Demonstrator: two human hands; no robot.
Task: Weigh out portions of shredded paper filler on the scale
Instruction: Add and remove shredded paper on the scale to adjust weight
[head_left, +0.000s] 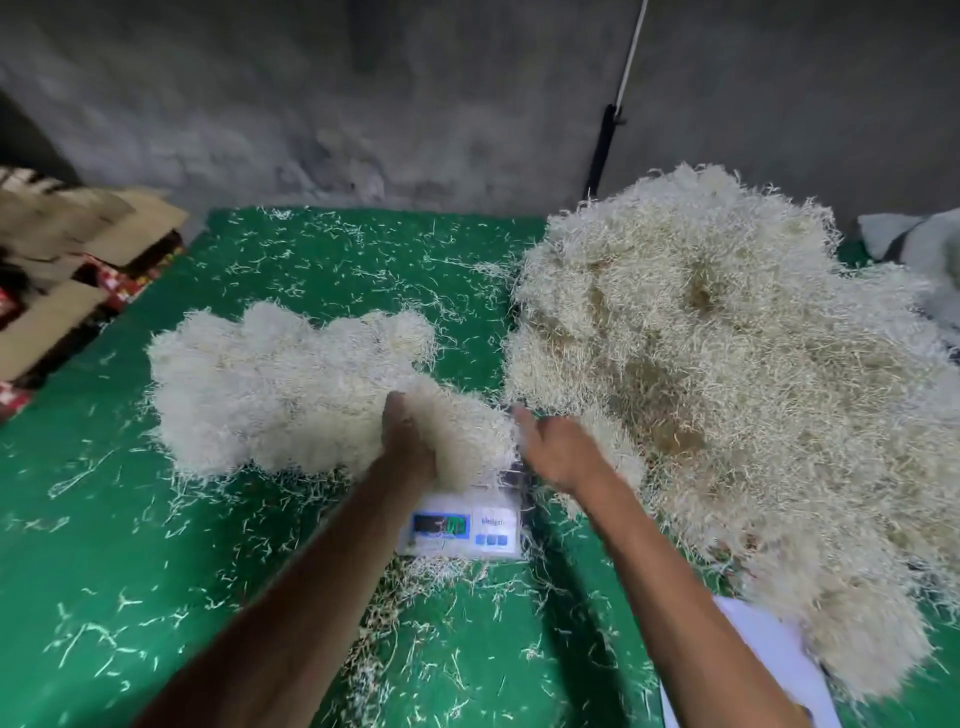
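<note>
A small white scale (467, 525) with a lit display sits on the green mat, its platform hidden under a clump of shredded paper (467, 436). My left hand (408, 441) grips that clump from its left side. My right hand (558, 449) hovers just right of the clump, fingers spread, blurred, holding nothing that I can see. A large heap of cream shredded paper (727, 389) fills the right side. A smaller pile of weighed-looking paper (270, 384) lies left of the scale.
The green mat (130, 545) is strewn with loose shreds. Flattened cardboard and printed boxes (67, 270) are stacked at the far left. A grey wall stands behind. A white sheet (769, 654) lies at the lower right, and a pale bag (904, 239) at the far right.
</note>
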